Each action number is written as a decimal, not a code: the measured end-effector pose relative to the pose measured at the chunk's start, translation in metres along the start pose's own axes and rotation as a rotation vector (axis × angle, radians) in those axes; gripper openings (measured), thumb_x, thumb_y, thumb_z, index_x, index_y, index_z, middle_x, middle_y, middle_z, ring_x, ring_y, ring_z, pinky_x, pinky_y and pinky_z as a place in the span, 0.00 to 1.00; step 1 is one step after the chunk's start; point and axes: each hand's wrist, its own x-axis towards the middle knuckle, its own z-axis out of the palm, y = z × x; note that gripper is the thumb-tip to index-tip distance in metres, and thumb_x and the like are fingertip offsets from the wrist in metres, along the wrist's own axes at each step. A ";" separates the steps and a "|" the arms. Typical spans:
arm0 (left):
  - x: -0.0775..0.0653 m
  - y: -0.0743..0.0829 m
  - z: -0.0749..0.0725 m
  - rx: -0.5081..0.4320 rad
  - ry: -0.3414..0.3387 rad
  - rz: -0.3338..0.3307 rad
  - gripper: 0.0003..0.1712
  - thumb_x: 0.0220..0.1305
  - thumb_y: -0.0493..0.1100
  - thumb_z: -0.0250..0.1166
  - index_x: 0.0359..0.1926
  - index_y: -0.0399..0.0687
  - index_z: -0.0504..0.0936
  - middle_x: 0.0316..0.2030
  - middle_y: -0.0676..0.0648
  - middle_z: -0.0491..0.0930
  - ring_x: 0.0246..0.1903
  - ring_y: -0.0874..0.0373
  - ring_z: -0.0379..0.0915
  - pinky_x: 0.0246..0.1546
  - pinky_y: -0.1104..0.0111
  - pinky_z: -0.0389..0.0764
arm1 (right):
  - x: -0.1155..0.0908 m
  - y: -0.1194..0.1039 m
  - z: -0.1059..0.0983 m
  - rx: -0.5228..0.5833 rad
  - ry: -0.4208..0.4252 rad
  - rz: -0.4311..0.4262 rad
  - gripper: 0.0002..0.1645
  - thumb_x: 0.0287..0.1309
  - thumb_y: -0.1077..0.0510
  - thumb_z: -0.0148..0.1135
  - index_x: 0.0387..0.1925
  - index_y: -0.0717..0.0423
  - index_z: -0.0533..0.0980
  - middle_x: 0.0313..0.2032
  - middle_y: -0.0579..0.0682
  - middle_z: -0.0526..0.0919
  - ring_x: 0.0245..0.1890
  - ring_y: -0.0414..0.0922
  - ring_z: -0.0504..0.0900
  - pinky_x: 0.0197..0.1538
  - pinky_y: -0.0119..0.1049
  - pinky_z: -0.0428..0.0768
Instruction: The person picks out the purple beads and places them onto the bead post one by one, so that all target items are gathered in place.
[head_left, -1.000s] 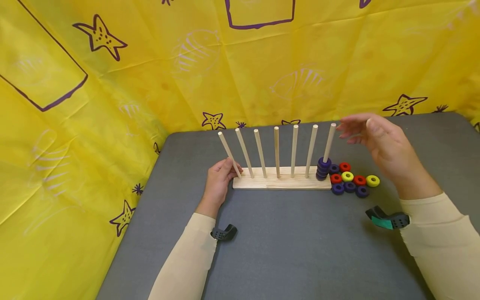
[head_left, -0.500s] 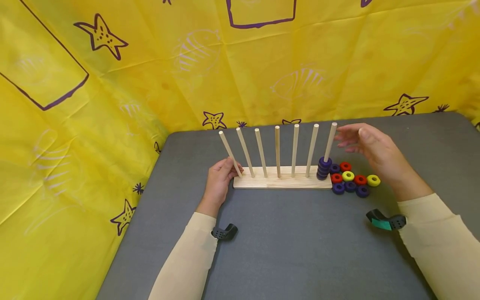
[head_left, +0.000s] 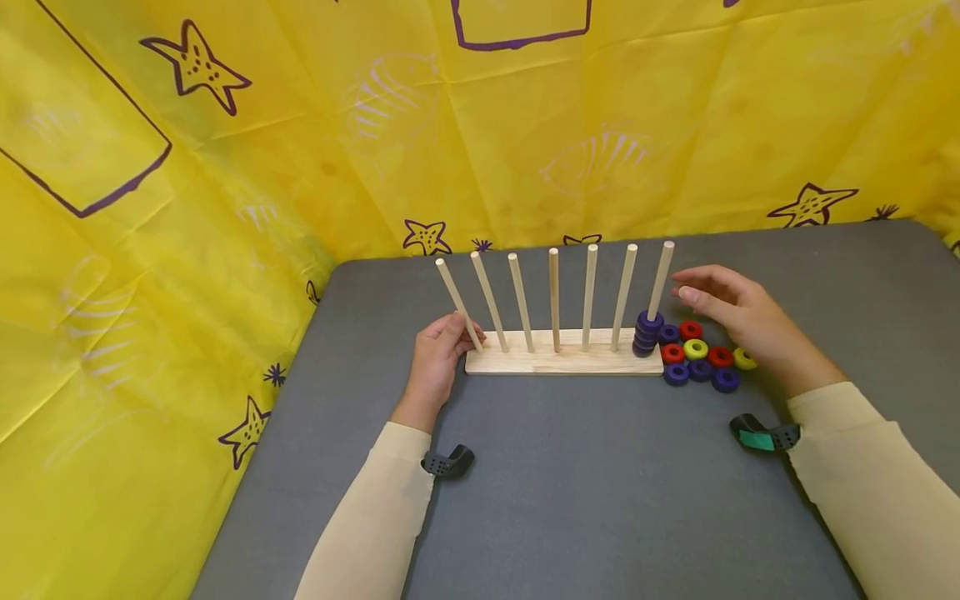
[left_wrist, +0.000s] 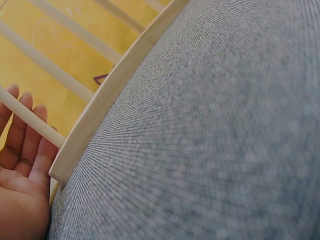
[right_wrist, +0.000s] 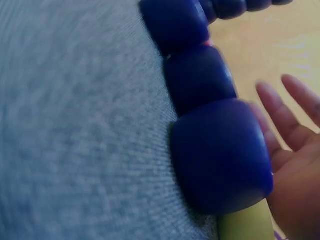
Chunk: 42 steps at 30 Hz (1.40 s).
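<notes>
In the head view a pale wooden stand (head_left: 555, 361) carries several upright pegs in a row. My left hand (head_left: 437, 358) is at its left end, holding the leftmost peg (head_left: 456, 296) low down, with fingers (left_wrist: 30, 150) behind it in the left wrist view. Several purple-blue rings (head_left: 648, 333) are stacked on the rightmost peg (head_left: 660, 279). Right of that peg, my right hand (head_left: 757, 325) hovers over loose rings, its fingers apart and holding nothing. Close in the right wrist view is a blue ring (right_wrist: 222, 155), beside the hand.
Loose red (head_left: 721, 357), yellow (head_left: 695, 349) and purple-blue rings (head_left: 726, 380) lie together at the stand's right end. Beneath is a grey table (head_left: 585, 483). Behind and to the left hangs a yellow cloth (head_left: 487, 150) printed with starfish and fish.
My right hand has come down and slightly nearer beside the rightmost peg, now overlapping the yellow ring at the far right. The left hand and the stand stay in place.
</notes>
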 end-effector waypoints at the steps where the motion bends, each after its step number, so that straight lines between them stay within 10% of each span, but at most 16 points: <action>1: 0.000 0.000 0.000 0.001 0.001 0.000 0.36 0.79 0.57 0.64 0.42 0.17 0.81 0.36 0.43 0.86 0.40 0.53 0.84 0.45 0.65 0.84 | 0.000 0.002 0.001 -0.017 -0.006 0.025 0.25 0.84 0.52 0.59 0.71 0.62 0.75 0.60 0.46 0.84 0.56 0.37 0.80 0.55 0.23 0.75; 20: 0.002 0.000 -0.002 0.015 0.001 0.002 0.39 0.69 0.68 0.69 0.39 0.29 0.86 0.37 0.40 0.86 0.41 0.51 0.84 0.45 0.65 0.85 | 0.011 0.014 0.007 -0.248 -0.184 0.080 0.25 0.72 0.58 0.74 0.65 0.62 0.80 0.56 0.60 0.85 0.51 0.54 0.80 0.49 0.29 0.78; 29: 0.002 0.001 -0.002 0.018 -0.005 0.005 0.36 0.79 0.59 0.64 0.42 0.21 0.83 0.38 0.40 0.86 0.42 0.50 0.84 0.46 0.64 0.85 | 0.011 0.011 0.009 -0.337 -0.188 0.073 0.22 0.74 0.56 0.73 0.63 0.62 0.81 0.54 0.60 0.85 0.50 0.57 0.79 0.53 0.52 0.75; 42: 0.001 0.000 -0.001 0.040 -0.011 0.000 0.38 0.78 0.61 0.64 0.43 0.21 0.83 0.38 0.41 0.86 0.42 0.49 0.84 0.47 0.64 0.85 | 0.009 0.013 0.010 -0.335 -0.158 0.068 0.22 0.76 0.54 0.71 0.63 0.62 0.81 0.54 0.60 0.85 0.49 0.57 0.78 0.53 0.53 0.76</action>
